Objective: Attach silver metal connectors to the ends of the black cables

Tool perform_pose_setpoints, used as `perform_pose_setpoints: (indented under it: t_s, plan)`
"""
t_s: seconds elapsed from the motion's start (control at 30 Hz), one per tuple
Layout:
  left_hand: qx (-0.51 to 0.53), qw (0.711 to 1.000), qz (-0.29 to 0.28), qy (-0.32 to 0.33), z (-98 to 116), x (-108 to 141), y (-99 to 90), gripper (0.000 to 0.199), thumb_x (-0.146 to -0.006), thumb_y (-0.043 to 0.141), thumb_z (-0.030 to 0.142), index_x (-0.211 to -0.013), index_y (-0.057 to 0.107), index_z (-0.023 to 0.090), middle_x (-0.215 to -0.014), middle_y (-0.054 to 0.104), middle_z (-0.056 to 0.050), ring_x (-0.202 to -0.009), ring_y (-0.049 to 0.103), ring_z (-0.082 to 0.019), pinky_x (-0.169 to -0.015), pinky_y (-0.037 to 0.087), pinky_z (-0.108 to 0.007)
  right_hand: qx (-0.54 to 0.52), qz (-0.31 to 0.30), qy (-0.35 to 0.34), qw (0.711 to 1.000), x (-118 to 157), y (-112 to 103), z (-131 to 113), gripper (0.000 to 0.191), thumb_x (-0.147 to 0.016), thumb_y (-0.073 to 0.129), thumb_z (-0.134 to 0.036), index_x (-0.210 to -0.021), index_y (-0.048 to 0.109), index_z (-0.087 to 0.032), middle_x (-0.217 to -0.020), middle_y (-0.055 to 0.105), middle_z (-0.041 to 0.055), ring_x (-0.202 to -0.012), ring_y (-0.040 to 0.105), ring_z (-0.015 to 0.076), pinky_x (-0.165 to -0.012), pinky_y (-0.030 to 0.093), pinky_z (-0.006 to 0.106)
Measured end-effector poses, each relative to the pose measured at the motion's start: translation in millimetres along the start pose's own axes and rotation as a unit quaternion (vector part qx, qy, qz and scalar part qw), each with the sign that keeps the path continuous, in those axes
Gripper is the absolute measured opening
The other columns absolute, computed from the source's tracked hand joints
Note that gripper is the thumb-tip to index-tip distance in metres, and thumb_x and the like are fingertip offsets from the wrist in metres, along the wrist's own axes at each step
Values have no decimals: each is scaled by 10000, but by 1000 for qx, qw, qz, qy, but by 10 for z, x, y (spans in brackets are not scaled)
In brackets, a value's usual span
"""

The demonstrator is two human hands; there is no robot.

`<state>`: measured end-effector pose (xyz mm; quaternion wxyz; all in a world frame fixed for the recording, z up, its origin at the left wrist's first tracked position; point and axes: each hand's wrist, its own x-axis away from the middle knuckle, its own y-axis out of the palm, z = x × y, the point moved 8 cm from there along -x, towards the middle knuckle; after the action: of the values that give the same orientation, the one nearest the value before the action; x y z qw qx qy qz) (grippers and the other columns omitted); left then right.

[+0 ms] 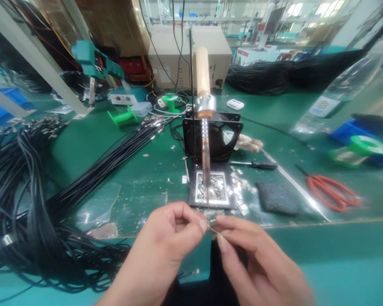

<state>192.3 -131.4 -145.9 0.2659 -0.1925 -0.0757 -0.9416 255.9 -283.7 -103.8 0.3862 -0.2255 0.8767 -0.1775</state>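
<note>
My left hand point(175, 238) is closed in a pinch at the table's front edge, with its fingertips at a small thin metallic piece point(213, 228). From the right, my right hand point(251, 250) pinches toward the same spot, thumb and fingers close together around the piece. Its exact shape is too small to tell. Just beyond the hands, a white-rimmed tray point(197, 187) holds small metal parts, and more metal bits point(242, 206) lie scattered to its right. A soldering iron point(202, 72) with a wooden handle hangs tip down above the tray.
Bundled black cables point(32, 212) fill the left side. A black fan point(210, 136) stands behind the tray. To the right are a screwdriver point(261, 165), a dark pad point(278, 197), red-handled scissors point(331, 191), a green spool point(360, 151) and a plastic bottle point(334, 97).
</note>
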Motion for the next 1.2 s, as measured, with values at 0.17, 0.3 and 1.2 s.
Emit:
perform_pose_setpoints:
  t_s: [0.17, 0.3, 1.2]
  plan:
    - [-5, 1000, 7, -6, -11, -3, 0, 170, -808, 741, 291, -705, 673, 174, -641, 573, 55, -533, 339, -60, -632, 396, -213, 5, 3, 8, 1000, 19, -10, 13, 153, -893, 682, -89, -975, 693, -218, -1063, 805, 19, -904, 795, 113, -875, 627, 153]
    - [-3, 1000, 7, -11, -9, -14, 13, 159, -794, 736, 284, -700, 669, 175, -588, 523, 71, -507, 288, -55, -599, 369, -210, 13, 3, 11, 1000, 19, 12, 17, 140, -891, 686, -99, -963, 699, -218, -1063, 805, 19, -913, 794, 111, -873, 624, 148]
    - [32, 999, 12, -20, 14, -18, 40, 188, -807, 737, 274, -696, 626, 171, -563, 459, 90, -489, 206, -50, -512, 252, -214, 16, 29, 29, 999, -14, 41, -15, 111, -897, 665, -89, -906, 696, -196, -1014, 799, 32, -887, 786, 102, -862, 619, 148]
